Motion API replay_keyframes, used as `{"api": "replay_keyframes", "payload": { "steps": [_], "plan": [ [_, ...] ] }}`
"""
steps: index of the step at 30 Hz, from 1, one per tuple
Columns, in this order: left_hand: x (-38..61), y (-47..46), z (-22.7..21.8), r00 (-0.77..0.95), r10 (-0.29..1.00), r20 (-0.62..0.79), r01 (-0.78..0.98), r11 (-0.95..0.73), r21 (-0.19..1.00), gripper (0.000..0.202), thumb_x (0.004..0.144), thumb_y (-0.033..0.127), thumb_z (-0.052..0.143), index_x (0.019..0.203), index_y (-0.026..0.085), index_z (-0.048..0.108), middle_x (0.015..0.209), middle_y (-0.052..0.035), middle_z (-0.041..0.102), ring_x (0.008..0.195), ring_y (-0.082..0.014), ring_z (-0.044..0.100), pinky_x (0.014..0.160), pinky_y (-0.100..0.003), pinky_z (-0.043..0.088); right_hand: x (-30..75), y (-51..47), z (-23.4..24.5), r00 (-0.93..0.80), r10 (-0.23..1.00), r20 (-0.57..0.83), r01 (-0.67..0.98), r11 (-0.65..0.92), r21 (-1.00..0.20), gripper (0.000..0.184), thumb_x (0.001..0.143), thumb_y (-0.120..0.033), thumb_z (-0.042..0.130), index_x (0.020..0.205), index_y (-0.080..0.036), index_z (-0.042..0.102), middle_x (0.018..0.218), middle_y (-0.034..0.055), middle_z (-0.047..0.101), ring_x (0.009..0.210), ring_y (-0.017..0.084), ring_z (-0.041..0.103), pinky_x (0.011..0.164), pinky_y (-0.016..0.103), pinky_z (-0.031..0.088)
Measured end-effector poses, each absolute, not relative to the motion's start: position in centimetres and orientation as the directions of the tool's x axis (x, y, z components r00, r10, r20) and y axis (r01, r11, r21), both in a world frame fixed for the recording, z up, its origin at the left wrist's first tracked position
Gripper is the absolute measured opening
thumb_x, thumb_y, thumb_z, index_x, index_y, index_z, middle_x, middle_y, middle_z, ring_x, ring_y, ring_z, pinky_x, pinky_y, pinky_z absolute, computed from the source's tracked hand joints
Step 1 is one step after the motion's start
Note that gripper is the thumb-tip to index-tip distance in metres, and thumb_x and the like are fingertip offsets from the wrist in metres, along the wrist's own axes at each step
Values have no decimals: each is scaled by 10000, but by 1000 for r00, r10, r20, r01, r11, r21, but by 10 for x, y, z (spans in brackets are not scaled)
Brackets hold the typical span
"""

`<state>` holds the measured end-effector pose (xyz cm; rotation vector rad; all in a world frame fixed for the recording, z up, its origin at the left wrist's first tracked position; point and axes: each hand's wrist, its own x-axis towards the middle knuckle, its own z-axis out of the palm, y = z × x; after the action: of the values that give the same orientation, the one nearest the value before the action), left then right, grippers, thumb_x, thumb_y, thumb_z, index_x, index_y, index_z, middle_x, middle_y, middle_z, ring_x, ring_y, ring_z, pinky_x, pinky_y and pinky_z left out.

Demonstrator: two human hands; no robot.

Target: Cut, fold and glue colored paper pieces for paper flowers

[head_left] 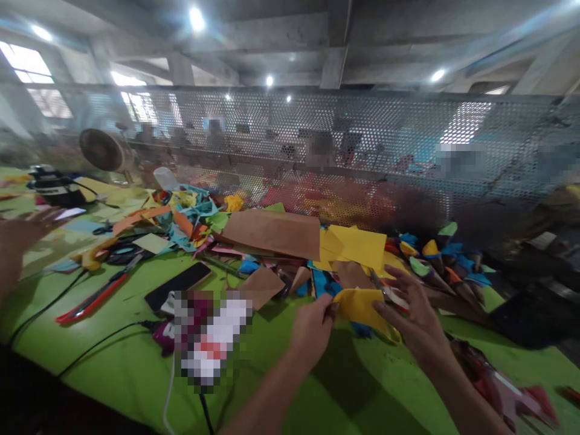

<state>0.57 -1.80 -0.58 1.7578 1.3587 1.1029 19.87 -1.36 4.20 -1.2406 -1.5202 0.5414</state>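
Pinches yellow paper (360,304) in the left hand (312,329), with the right hand (410,320) spread open at its other end, presumably steadying the bend, toward the tabletop's (127,356) near edge.

1. The head view looks from the wearer's head, forward and down across the green table (267,356).
2. The left hand (312,325) and right hand (414,311) show close, low and right of centre.
3. Its wide field reaches past the perforated screen (389,133) to the ceiling (272,57).
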Motion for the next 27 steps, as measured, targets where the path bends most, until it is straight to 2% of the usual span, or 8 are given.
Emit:
{"api": "replay_keyframes", "payload": {
  "steps": [3,6,9,11,17,21,23,27],
  "plan": [
    [4,-18,-4,177,952,250,593,-306,745,236,949,286,431,871,213,641,658,-31,602,596,-181,536,550,-267,229,198,-12,51,-197,815,545,663,520,-538,384,747,-407,760,1109,-301,691,1180,57,691,1127,298,559,963,419,396],
    [5,-20,-2,268,924,274,659,-383,647,234,945,270,450,1009,221,669,717,-62,672,620,-210,583,555,-273,237,191,-11,48,-325,794,514,694,569,-441,264,764,-368,752,1019,-303,733,1025,44,747,1009,289,607,908,419,402],
    [6,-23,0,318,907,277,678,-421,603,227,947,272,462,952,227,685,688,-59,669,598,-207,575,549,-280,221,188,-11,41,-315,833,455,677,533,-507,112,793,-385,724,852,-296,758,859,35,749,894,271,622,818,385,427],
    [7,-23,0,320,905,282,670,-426,607,225,947,281,477,871,226,681,669,-48,658,590,-197,566,547,-284,206,189,-12,39,-288,862,417,636,498,-590,135,808,-397,703,754,-284,754,780,33,726,832,257,618,754,355,441],
    [2,-19,-2,294,916,274,528,-395,752,317,981,312,416,766,211,626,659,-16,621,626,-170,558,556,-262,236,196,-14,44,-101,916,389,527,381,-760,178,729,-418,742,660,-253,748,694,32,677,737,239,588,696,332,445],
    [-6,-16,2,217,942,257,448,-330,831,386,996,363,390,722,202,611,620,0,602,616,-160,553,582,-251,286,204,-11,41,1,955,296,436,266,-859,273,674,-501,766,668,-228,755,688,40,680,704,233,588,666,326,450],
    [-8,-15,2,185,946,268,394,-321,861,335,986,338,413,786,204,646,651,3,627,636,-156,567,608,-246,324,208,-9,39,53,967,250,396,209,-894,316,647,-528,782,681,-215,758,705,50,696,702,236,601,645,320,456],
    [-7,-13,0,136,936,325,244,-350,905,207,918,282,538,1067,218,665,875,-14,687,767,-163,601,691,-239,410,210,-8,40,95,979,179,349,136,-927,361,625,-551,786,688,-197,758,721,56,712,724,249,623,633,309,467]
  ]
}}
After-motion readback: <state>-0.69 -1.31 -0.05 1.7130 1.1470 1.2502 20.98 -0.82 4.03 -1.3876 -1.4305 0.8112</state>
